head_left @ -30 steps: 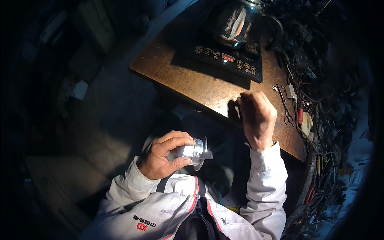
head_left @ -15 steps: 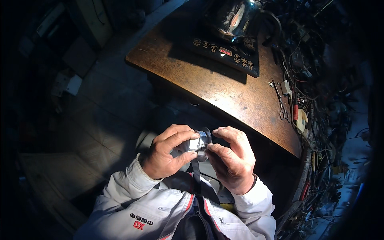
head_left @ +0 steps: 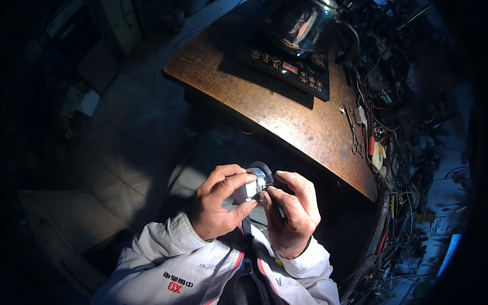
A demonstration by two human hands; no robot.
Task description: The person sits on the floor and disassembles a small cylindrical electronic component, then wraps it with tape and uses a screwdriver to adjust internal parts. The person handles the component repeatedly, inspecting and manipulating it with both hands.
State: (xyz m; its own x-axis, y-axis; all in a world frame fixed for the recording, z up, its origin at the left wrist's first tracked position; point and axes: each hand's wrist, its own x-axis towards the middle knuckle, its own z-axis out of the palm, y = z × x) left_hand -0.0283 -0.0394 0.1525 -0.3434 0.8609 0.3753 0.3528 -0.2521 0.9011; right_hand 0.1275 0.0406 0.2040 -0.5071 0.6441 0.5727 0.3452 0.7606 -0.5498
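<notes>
While the left hand [head_left: 218,203] pinched a small silver lamp [head_left: 249,191] by its ribbed side, the thumb below and the fingers above, the right hand [head_left: 295,213] was at the lamp's other side, its fingers bent and some of the tips drawn close together against the lamp's front. Whether those tips gripped some small part could not be told, as the fingers hid it. The lamp was held up in front of the person's jacket [head_left: 147,272] (pale, with red trim along the zip), and its dark round rim [head_left: 263,169] faced the right hand.

Beyond the hands, off the near edge, stretched a worn brown table [head_left: 223,96]. On its right part lay a pair of scissors [head_left: 355,145], with a small white block [head_left: 360,115] just beside the blades and a red handle [head_left: 371,146] near the finger loops. Farther back sat a black hot plate [head_left: 297,89] with a lit red display, and on it a shiny kettle [head_left: 305,25]. Along the right side ran a tangle of wires [head_left: 399,213].
</notes>
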